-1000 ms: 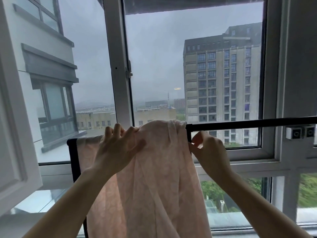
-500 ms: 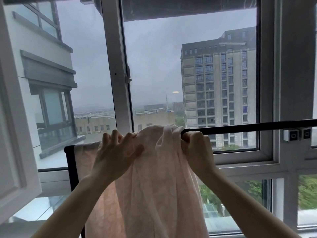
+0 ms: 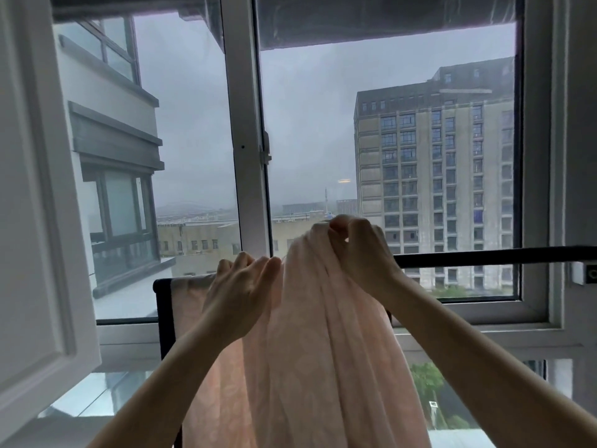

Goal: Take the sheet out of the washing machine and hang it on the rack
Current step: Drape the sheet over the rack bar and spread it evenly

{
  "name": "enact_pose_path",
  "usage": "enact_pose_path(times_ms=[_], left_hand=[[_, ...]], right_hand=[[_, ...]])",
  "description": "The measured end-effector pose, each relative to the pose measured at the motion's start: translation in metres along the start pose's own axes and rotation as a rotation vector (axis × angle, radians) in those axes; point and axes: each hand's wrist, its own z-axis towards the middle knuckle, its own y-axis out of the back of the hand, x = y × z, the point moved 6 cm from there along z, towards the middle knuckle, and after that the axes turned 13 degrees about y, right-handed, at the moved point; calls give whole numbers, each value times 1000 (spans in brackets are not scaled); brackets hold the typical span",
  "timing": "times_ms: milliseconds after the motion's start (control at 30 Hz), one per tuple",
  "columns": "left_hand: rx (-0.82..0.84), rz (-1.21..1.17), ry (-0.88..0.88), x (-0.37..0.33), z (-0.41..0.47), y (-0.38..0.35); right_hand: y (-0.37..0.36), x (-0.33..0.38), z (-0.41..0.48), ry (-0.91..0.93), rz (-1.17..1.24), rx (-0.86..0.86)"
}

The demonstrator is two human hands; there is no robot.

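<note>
A pale pink sheet (image 3: pixel 310 360) hangs bunched over the black rack bar (image 3: pixel 484 256), which runs level in front of the window. The rack's dark upright post (image 3: pixel 163 321) stands at the left end. My right hand (image 3: pixel 361 253) pinches a fold of the sheet and holds it lifted a little above the bar. My left hand (image 3: pixel 239 295) rests on the sheet's left part at bar height, fingers curled into the cloth. The sheet hides the bar between my hands.
A large window (image 3: pixel 245 156) with white frames stands right behind the rack. An open white sash (image 3: pixel 35 221) juts in at the left. A small white block (image 3: pixel 583 273) is fixed to the frame at the right, just under the bar.
My right hand has taken hold of the sheet's right edge and raised it above the bar. My left hand stays on the cloth. The view has tilted up slightly.
</note>
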Motion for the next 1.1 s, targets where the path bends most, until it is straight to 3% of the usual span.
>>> enact_pose_path(times_ms=[133,233,333,400,533,833,967,1100], left_hand=[[19,-102,30,2,6,2],[-52,-175,79,11,9,9],[-84,-212,128,18,12,9],[-118,-118,22,11,9,7],[-142,170,-64,-4,2,-2],[-177,77,37,-8,9,2],[-135,-6,119,-14,12,10],[-60,167,191,-28,2,4]], right_hand=[[-43,28,17,138,66,272],[-72,37,17,207,-40,497],[-77,32,13,221,-1,594],[-67,28,12,166,103,649],[-34,12,18,78,207,588],[-20,-14,0,149,69,699],[-30,-8,5,219,-40,672],[-35,-2,11,257,-53,639]])
